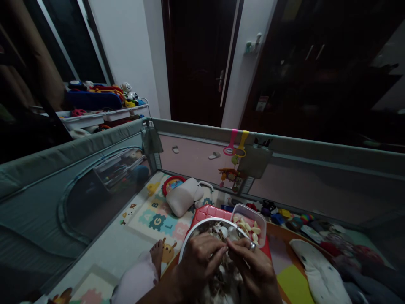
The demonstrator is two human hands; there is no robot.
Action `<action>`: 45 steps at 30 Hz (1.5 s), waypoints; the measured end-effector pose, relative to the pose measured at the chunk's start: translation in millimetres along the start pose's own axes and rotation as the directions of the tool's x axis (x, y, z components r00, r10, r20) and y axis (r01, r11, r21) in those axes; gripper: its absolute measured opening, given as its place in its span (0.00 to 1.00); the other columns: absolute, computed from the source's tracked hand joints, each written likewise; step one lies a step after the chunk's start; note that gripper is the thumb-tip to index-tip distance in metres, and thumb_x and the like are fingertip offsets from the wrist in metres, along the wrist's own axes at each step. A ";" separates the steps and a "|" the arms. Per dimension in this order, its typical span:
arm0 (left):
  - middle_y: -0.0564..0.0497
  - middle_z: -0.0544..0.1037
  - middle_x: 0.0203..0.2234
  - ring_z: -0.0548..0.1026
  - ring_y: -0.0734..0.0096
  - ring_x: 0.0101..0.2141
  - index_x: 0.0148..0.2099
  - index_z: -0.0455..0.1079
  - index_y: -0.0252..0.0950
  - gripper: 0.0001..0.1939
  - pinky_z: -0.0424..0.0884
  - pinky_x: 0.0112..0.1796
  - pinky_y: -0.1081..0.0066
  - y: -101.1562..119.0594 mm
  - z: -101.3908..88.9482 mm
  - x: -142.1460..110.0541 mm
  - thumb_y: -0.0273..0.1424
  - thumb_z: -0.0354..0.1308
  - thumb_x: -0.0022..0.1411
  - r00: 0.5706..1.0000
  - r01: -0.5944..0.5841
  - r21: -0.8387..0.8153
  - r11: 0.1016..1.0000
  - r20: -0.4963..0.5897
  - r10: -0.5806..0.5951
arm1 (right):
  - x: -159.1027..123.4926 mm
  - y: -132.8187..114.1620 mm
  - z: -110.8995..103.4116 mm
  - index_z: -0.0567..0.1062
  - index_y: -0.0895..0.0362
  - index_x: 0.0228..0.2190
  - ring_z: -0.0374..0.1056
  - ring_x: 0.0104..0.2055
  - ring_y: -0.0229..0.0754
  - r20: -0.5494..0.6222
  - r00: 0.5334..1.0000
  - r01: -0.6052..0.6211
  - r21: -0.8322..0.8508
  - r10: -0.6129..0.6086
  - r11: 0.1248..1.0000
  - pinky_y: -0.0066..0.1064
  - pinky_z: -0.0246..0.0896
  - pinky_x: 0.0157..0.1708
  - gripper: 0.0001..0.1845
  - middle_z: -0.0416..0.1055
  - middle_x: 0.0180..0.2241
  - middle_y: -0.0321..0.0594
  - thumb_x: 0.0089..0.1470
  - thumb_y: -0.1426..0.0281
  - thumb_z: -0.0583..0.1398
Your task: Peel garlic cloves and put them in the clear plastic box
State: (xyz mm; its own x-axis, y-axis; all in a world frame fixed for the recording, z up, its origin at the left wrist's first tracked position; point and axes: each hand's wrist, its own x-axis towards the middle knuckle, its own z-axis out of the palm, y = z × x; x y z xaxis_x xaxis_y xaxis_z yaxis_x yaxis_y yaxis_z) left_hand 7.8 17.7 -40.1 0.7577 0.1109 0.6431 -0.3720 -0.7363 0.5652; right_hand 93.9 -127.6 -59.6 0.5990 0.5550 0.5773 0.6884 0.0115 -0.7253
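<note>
My left hand (202, 253) and my right hand (249, 257) meet fingertip to fingertip over a round metal bowl (186, 242). Both are closed in a pinch on what looks like a garlic clove (226, 245), mostly hidden by the fingers. A ring shows on the right hand. Loose garlic skins and bulbs (221, 270) fill the bowl beneath. Just beyond the right hand, a clear plastic container (264, 226) holds several peeled garlic cloves (248, 226). Bowl and container rest on a red plastic stool or small table (210, 212).
A playpen fence (196, 128) surrounds the lettered play mat (158, 221). On the mat lie a whitish cushion-like object (182, 197) and a round red toy (172, 184). A bare foot (156, 255) is left of the bowl. Toys (286, 213) and a white cloth item (319, 270) lie to the right.
</note>
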 end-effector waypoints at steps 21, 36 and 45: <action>0.51 0.76 0.21 0.74 0.71 0.24 0.27 0.68 0.34 0.09 0.65 0.27 0.76 -1.7 9.5 0.9 0.24 0.49 0.57 0.957 0.283 -0.029 0.959 -0.060 -0.284 | 1.8 -5.5 2.4 0.81 0.51 0.34 0.74 0.36 0.47 0.048 0.958 -0.286 0.229 0.282 0.931 0.31 0.72 0.36 0.10 0.78 0.34 0.43 0.50 0.63 0.62; 0.49 0.75 0.22 0.73 0.67 0.25 0.26 0.67 0.35 0.07 0.65 0.27 0.74 -8.1 15.5 -2.1 0.18 0.52 0.48 0.961 0.226 0.146 0.963 0.127 -0.245 | 18.3 -8.8 -5.4 0.80 0.55 0.28 0.68 0.22 0.38 0.020 0.760 -0.512 0.634 0.649 0.580 0.26 0.66 0.21 0.15 0.76 0.25 0.39 0.36 0.61 0.70; 0.49 0.77 0.23 0.75 0.69 0.26 0.31 0.73 0.33 0.07 0.66 0.28 0.76 -3.6 5.2 0.2 0.19 0.55 0.51 0.975 0.218 -0.045 0.975 0.043 -0.217 | 5.9 0.0 -4.4 0.81 0.51 0.32 0.75 0.38 0.47 -0.070 0.937 -0.312 0.274 0.343 0.910 0.33 0.71 0.40 0.08 0.79 0.34 0.41 0.46 0.66 0.65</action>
State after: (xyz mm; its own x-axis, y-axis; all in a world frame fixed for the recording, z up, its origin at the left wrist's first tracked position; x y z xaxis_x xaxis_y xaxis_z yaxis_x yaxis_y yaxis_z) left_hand 12.1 16.9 -44.7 0.8426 0.2390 0.4827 -0.2211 -0.6636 0.7146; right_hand 99.3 -128.0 -54.5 0.8256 0.4659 0.3184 0.3270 0.0648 -0.9428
